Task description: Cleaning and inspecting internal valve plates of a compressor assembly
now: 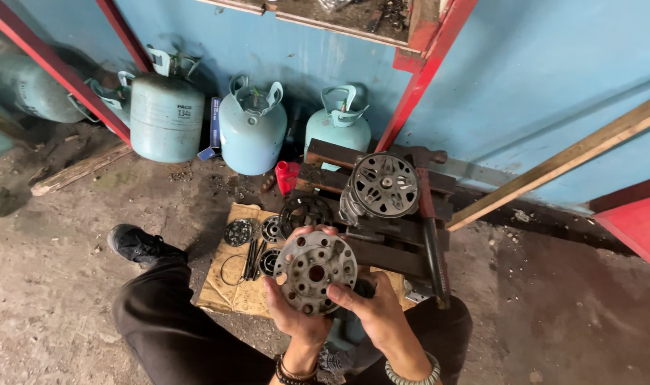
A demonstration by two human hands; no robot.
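A round grey metal plate [315, 272] with a centre hole and several smaller holes is held up between both hands. My left hand [291, 314] cups its lower left edge, fingers curling over the top. My right hand [371, 308] grips its lower right edge with the thumb on the face. Just beyond it a compressor body [383, 187] with a round slotted front sits clamped on a dark metal stand [382, 242]. A black pulley wheel [305, 212] lies to the left of the compressor.
Small round parts [239, 232] and thin rods [252, 258] lie on a piece of cardboard [222, 289] on the concrete floor. Three pale blue gas cylinders [252, 128] stand against the blue wall. My black shoe [136, 244] is at left. A wooden plank [567, 158] leans at right.
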